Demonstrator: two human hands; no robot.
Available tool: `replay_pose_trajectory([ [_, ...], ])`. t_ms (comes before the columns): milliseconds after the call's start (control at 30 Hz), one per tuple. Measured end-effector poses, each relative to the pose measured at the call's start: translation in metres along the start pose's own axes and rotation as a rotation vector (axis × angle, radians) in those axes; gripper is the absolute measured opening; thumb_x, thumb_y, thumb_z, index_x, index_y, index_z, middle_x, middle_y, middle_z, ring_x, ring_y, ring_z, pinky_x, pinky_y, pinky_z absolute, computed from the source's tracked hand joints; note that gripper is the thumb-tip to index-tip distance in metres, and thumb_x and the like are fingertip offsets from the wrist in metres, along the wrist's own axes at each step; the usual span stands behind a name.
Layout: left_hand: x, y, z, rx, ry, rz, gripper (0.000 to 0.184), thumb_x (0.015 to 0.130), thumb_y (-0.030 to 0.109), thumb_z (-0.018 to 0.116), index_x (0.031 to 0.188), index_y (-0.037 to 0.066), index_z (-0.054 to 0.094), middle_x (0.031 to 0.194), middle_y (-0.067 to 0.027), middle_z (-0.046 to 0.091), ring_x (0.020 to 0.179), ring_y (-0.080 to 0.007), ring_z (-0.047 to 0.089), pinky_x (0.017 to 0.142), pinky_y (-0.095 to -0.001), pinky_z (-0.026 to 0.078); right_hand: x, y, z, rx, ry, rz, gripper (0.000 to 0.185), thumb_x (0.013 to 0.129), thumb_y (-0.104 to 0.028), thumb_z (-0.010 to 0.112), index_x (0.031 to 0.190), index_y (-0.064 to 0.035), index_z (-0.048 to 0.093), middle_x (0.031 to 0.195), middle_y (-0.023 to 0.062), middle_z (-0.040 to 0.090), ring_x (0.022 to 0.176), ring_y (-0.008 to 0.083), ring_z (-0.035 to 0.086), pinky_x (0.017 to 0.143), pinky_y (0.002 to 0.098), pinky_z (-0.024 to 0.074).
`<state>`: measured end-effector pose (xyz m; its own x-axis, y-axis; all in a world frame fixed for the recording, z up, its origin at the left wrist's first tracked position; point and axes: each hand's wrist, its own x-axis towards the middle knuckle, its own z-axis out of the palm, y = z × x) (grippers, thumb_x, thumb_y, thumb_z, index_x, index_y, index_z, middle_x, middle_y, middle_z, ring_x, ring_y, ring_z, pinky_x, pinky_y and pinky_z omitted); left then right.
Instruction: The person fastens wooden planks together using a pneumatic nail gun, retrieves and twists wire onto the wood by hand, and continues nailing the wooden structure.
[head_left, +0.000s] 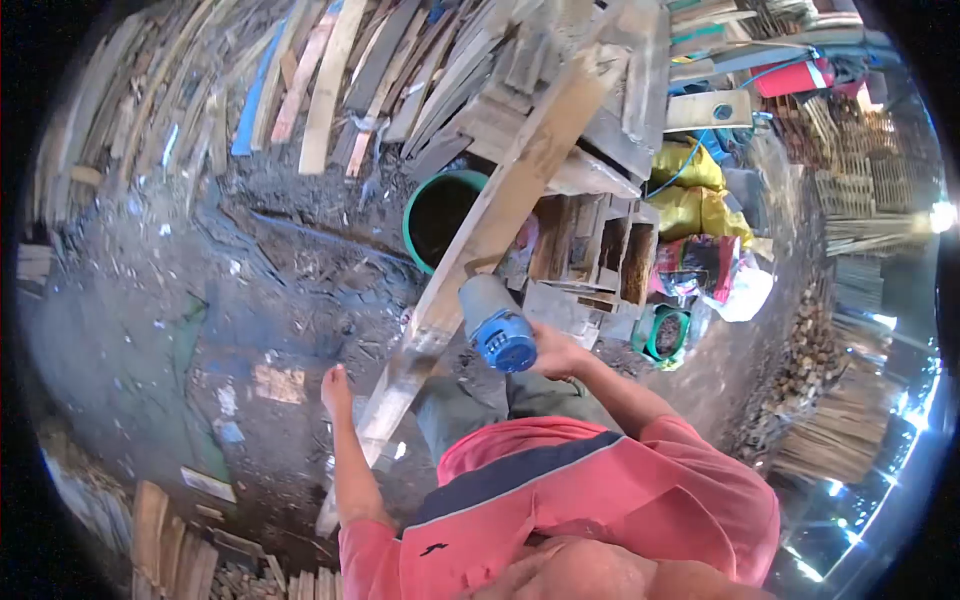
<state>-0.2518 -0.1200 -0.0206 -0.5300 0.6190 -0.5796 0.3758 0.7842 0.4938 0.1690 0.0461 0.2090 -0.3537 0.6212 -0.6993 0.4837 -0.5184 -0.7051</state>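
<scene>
My right hand is wrapped round a blue-and-grey handheld power tool. The tool has a round, vented blue end facing me, and its grey body lies over a long wooden plank. That plank slants from the wood pile at the top down past my legs, with dark stains on its face. My left hand is held low on the left, a short way from the plank's edge. Seen edge-on, its fingers are mostly hidden.
Stacked boards line the far side. A green-rimmed bucket stands behind the plank. To the right are a wooden box structure, yellow sacks, a white bag and a green container. Wood scraps litter the dirt floor.
</scene>
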Motion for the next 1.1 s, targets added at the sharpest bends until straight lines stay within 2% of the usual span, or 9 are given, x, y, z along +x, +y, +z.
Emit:
replay_pose_trajectory([
  [33, 0.001, 0.031, 0.002, -0.046, 0.006, 0.055, 0.047, 0.095, 0.040, 0.060, 0.114, -0.002, 0.067, 0.109, -0.0218, 0.069, 0.104, -0.0339, 0.066, 0.091, -0.0426, 0.049, -0.002, -0.012, -0.002, 0.051, 0.009, -0.101, 0.066, 0.072, -0.019, 0.087, 0.130, -0.0027, 0.058, 0.115, 0.0068, 0.068, 0.103, 0.0117, 0.061, 0.093, 0.0306, 0.0492],
  [200, -0.003, 0.229, 0.055, -0.219, -0.107, 0.366, 0.049, 0.091, 0.041, 0.066, 0.119, 0.000, 0.066, 0.116, -0.0214, 0.067, 0.110, -0.0332, 0.063, 0.096, -0.0421, 0.047, -0.008, -0.024, -0.042, 0.068, -0.020, 0.080, 0.049, 0.074, -0.020, 0.084, 0.117, -0.0036, 0.067, 0.097, 0.0063, 0.070, 0.087, 0.0147, 0.064, 0.081, 0.0309, 0.0523],
  [267, -0.006, 0.301, 0.087, -0.103, -0.045, 0.574, 0.066, 0.085, 0.046, 0.072, 0.131, 0.002, 0.058, 0.117, -0.0217, 0.066, 0.114, -0.0353, 0.061, 0.099, -0.0426, 0.046, -0.025, -0.061, -0.068, 0.084, -0.020, 0.204, 0.043, 0.075, -0.020, 0.083, 0.113, -0.0047, 0.069, 0.093, 0.0075, 0.070, 0.083, 0.0158, 0.064, 0.079, 0.0311, 0.0526],
  [333, -0.006, 0.358, 0.114, -0.081, -0.161, 0.627, 0.091, 0.072, 0.050, 0.082, 0.143, 0.003, 0.047, 0.122, -0.0221, 0.065, 0.117, -0.0356, 0.061, 0.102, -0.0424, 0.047, -0.035, -0.049, -0.092, 0.127, 0.081, -0.046, 0.041, 0.077, -0.019, 0.080, 0.113, -0.0035, 0.068, 0.098, 0.0083, 0.071, 0.090, 0.0161, 0.064, 0.084, 0.0325, 0.0519],
  [433, -0.020, 0.412, 0.124, -0.013, -0.406, 0.472, 0.108, 0.062, 0.047, 0.088, 0.148, 0.004, 0.039, 0.127, -0.0224, 0.064, 0.119, -0.0334, 0.061, 0.102, -0.0409, 0.047, -0.065, -0.057, -0.138, 0.163, 0.172, -0.104, 0.037, 0.079, -0.011, 0.076, 0.113, -0.0017, 0.067, 0.108, 0.0069, 0.071, 0.100, 0.0143, 0.063, 0.094, 0.0338, 0.0494],
  [667, -0.022, 0.412, 0.139, -0.089, -0.415, 0.394, 0.101, 0.057, 0.041, 0.092, 0.141, 0.003, 0.050, 0.121, -0.0160, 0.068, 0.114, -0.0272, 0.065, 0.098, -0.0379, 0.050, -0.097, -0.027, -0.219, 0.192, 0.376, -0.082, 0.033, 0.080, -0.011, 0.075, 0.111, -0.0028, 0.068, 0.101, 0.0081, 0.072, 0.091, 0.0174, 0.067, 0.085, 0.0343, 0.0528],
  [833, -0.053, 0.413, 0.159, -0.052, -0.358, 0.390, 0.100, 0.053, 0.045, 0.093, 0.137, 0.007, 0.056, 0.120, -0.0148, 0.069, 0.111, -0.0255, 0.066, 0.096, -0.0364, 0.051, -0.099, -0.011, -0.249, 0.165, 0.466, 0.080, 0.040, 0.073, -0.021, 0.085, 0.103, -0.0024, 0.068, 0.089, 0.0048, 0.068, 0.080, 0.0147, 0.063, 0.074, 0.0332, 0.0527],
  [967, -0.049, 0.412, 0.157, -0.108, -0.365, 0.393, 0.097, 0.053, 0.044, 0.091, 0.136, 0.008, 0.058, 0.117, -0.0154, 0.070, 0.109, -0.0263, 0.068, 0.094, -0.0366, 0.052, -0.085, -0.014, -0.269, 0.377, 0.497, -0.029, 0.031, 0.074, -0.023, 0.085, 0.091, -0.0054, 0.065, 0.078, 0.0025, 0.063, 0.069, 0.0148, 0.060, 0.062, 0.0327, 0.0494],
  [1100, -0.050, 0.408, 0.159, -0.089, -0.348, 0.334, 0.094, 0.054, 0.048, 0.089, 0.133, 0.007, 0.059, 0.115, -0.0177, 0.070, 0.107, -0.0314, 0.068, 0.094, -0.0387, 0.052, -0.060, -0.093, -0.280, 0.549, 0.487, -0.212, 0.022, 0.074, -0.022, 0.077, 0.072, -0.0063, 0.061, 0.062, 0.0013, 0.056, 0.054, 0.0153, 0.053, 0.053, 0.0309, 0.0411],
])
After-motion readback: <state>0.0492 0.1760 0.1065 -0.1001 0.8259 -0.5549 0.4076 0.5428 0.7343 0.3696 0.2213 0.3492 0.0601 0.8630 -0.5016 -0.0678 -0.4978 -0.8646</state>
